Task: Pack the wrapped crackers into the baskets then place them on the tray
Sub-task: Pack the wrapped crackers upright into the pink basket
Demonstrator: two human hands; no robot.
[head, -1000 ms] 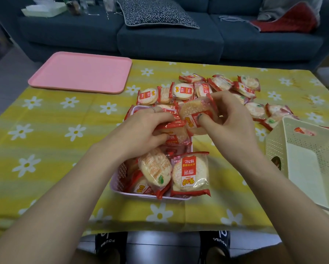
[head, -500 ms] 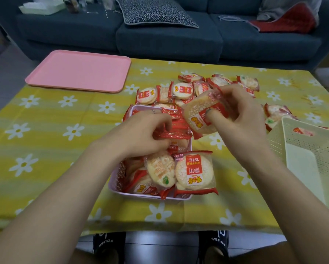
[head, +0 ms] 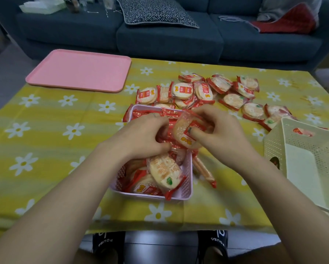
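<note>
Right hand (head: 220, 130) pinches a cracker (head: 187, 130) over the pink basket (head: 186, 180). Left hand (head: 143, 136) curls on packets inside it. Loose packets (head: 213, 92) behind; tray (head: 79, 70) far left.

The right hand (head: 222, 130) has lowered its cracker packet (head: 188, 130), seemingly onto the basket (head: 186, 168).

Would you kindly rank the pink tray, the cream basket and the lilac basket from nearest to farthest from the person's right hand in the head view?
From the right hand, which holds a wrapped cracker:
1. Lilac basket: directly beneath and beside the hand, at centre.
2. Cream basket: at the table's right edge, lying tipped.
3. Pink tray: at the table's far left corner.
</note>
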